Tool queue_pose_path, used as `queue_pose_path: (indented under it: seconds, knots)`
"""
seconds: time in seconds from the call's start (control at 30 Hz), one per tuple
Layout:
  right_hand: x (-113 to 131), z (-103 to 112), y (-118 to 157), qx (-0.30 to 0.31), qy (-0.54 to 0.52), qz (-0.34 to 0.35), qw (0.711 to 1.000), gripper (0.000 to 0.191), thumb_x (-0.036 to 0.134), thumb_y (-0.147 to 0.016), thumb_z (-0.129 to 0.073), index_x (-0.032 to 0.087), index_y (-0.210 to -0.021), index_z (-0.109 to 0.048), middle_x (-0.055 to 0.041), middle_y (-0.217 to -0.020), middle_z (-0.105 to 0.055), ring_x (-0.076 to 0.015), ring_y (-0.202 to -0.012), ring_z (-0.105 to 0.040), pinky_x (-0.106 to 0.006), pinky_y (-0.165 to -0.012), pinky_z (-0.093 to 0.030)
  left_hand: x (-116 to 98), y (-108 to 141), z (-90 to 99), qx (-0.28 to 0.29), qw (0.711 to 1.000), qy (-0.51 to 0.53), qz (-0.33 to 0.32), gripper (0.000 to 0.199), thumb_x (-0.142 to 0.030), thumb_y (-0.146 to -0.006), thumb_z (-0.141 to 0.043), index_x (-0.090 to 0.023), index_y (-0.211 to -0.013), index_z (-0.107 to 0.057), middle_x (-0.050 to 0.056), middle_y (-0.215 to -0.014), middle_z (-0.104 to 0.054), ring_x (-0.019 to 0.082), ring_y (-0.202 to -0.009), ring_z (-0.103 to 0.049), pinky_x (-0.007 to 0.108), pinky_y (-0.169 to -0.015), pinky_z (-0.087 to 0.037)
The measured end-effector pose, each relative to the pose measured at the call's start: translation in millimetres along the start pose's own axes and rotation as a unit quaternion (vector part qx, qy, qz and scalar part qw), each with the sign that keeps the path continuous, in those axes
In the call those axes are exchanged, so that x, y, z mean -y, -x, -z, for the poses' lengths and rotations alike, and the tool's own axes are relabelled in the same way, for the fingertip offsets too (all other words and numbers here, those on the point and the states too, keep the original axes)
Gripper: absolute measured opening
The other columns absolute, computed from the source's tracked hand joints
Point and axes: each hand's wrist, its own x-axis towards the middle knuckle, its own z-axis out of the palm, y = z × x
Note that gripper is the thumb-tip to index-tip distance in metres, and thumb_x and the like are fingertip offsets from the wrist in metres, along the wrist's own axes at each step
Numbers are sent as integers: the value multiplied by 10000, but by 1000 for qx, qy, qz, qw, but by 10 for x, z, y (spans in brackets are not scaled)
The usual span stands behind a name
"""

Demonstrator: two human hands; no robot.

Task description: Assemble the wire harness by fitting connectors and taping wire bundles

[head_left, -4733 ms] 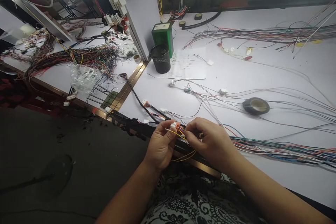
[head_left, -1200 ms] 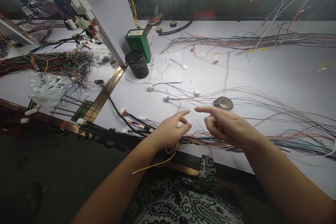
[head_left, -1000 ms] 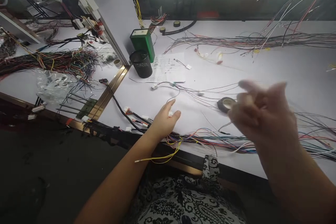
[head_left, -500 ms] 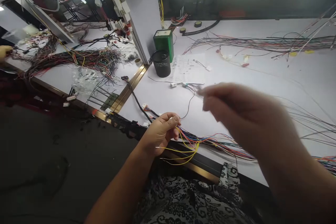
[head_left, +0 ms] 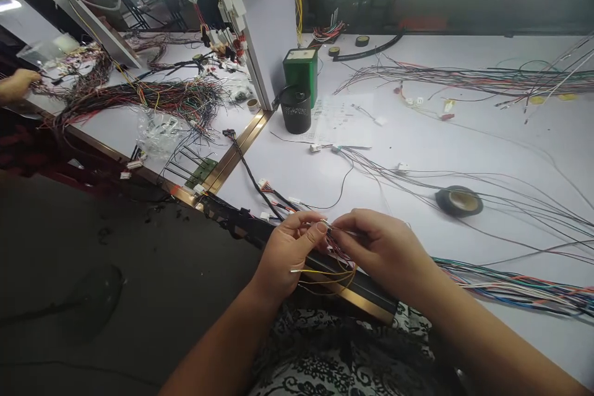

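Observation:
My left hand (head_left: 294, 250) is closed at the front edge of the table, with thumb and fingertips pinching a bundle of thin wires (head_left: 341, 253). A small pale piece shows at those fingertips, too small to name. My right hand (head_left: 380, 247) meets it from the right, its thumb and forefinger pinched on a wire at the same spot. Most of that wire is hidden by the fingers. Yellow wires (head_left: 325, 272) with bare tips loop below my left hand. A dark wire (head_left: 341, 189) curves over the table just behind both hands.
A black tape roll (head_left: 459, 201) lies at right, amid long loose wires. Behind stand a black mesh cup (head_left: 296, 112) and a green box (head_left: 301, 68), beside a printed sheet (head_left: 343, 114). A thick wire bundle (head_left: 153, 102) covers the left table, where another person's hand (head_left: 18, 85) shows.
My right hand has come down and left from above the table to meet my left hand at the wires. The tape roll it covered now shows. The view has shifted slightly.

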Motion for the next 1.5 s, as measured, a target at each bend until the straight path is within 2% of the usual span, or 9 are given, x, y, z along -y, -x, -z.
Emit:
queue_pose_path:
  seconds: [0.1, 0.23, 0.37, 0.47, 0.67, 1.03, 1.2, 1.3, 1.5]
  knots:
    - [-27, -24, -2, 6, -50, -13, 999, 120, 279, -849, -556, 249, -848, -672, 25, -730, -671, -116, -650, -597, -248, -603, -450, 12, 11, 11, 4, 1000, -4, -1, 122, -275, -817, -671, -179, -884, -638, -51, -572, -525, 34, -516, -477, 144, -511, -392]
    - [-82, -72, 0, 14, -125, -60, 990, 163, 362, -842, -575, 221, -854, -658, 11, -689, -656, -116, -581, -565, -250, -549, -449, 16, 28, -9, 1, 997, 55, 47, 113, -265, -815, -673, -163, -838, -630, -56, -548, -497, 23, -483, -443, 121, -452, -352]
    - [-70, -95, 23, -20, -61, -64, 996, 162, 347, -828, -561, 210, -770, -624, 27, -590, -591, -113, -523, -500, -248, -491, -396, 5, 35, -32, 2, 982, 157, 100, 141, -201, -805, -676, -152, -935, -653, 3, -732, -631, 56, -622, -584, 158, -595, -494]
    - [-42, -96, 56, -38, -13, -56, 998, 130, 292, -809, -545, 210, -719, -591, 38, -567, -561, -110, -511, -477, -238, -475, -372, 8, 30, -36, -24, 973, 198, 112, 230, -151, -788, -685, -157, -1015, -654, 40, -881, -682, 82, -730, -643, 183, -705, -530]
    - [-40, -98, 85, -42, 12, -68, 997, 99, 260, -794, -537, 214, -724, -589, 39, -570, -572, -115, -500, -486, -231, -465, -368, 60, 31, -40, -28, 968, 224, 110, 234, -150, -756, -722, -154, -983, -666, 38, -876, -703, 98, -753, -665, 206, -765, -538]
    - [-30, -81, 73, -43, 23, -72, 996, 123, 283, -813, -543, 216, -736, -611, 34, -562, -587, -117, -494, -510, -228, -468, -382, 82, 37, -52, -27, 977, 197, 80, 213, -161, -762, -722, -160, -970, -675, 35, -904, -711, 100, -816, -664, 221, -829, -514]
    - [-60, -155, 79, -100, 114, 25, 988, 106, 255, -826, -534, 207, -775, -614, -3, -662, -646, -142, -576, -574, -253, -533, -397, 77, 40, -89, -29, 990, 128, 53, 256, -205, -746, -742, -154, -988, -674, 45, -897, -713, 127, -827, -660, 245, -802, -507]
    - [-63, -160, 61, -97, 149, 57, 982, 132, 257, -851, -509, 206, -804, -621, -16, -721, -666, -157, -623, -596, -269, -553, -394, 66, 31, -89, -26, 993, 103, 56, 268, -221, -744, -745, -158, -993, -672, 47, -879, -716, 135, -817, -660, 247, -783, -506]
    - [-22, -40, 29, -24, 52, -23, 998, 135, 292, -856, -530, 219, -817, -637, 4, -686, -655, -135, -594, -572, -250, -531, -407, 75, 5, -68, -35, 985, 154, 66, 251, -210, -734, -753, -152, -965, -675, 43, -899, -706, 121, -836, -657, 260, -867, -489]
